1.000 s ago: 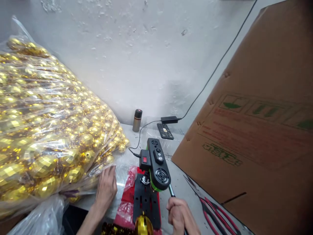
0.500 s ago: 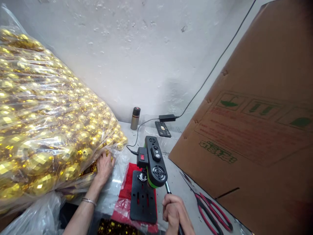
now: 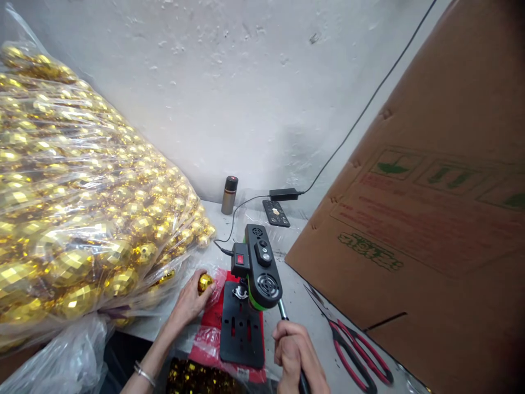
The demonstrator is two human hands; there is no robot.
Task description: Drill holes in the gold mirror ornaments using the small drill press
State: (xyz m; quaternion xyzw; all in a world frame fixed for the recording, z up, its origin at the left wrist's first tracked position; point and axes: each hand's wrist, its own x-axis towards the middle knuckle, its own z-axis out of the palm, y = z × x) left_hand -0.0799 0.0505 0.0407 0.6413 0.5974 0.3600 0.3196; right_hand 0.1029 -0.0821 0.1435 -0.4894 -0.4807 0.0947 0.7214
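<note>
My left hand is closed round a shiny gold faceted ball, just left of a small black machine. That machine has a red switch, round vents and a flat slotted base plate, which lies on a red cloth. My right hand grips the dark handle of a metal lever at the machine's near right side. A big clear plastic bag full of gold balls leans at the left.
Red-and-black scissors lie at the right beside a large cardboard box. Along the wall are a small dark-capped canister, a black power adapter with its cable, and a phone. Gold glittery material shows at the bottom edge.
My left hand has come out of the bag's opening and moved right towards the machine, now with a gold ball in its fingers. My right hand stays on the lever handle.
</note>
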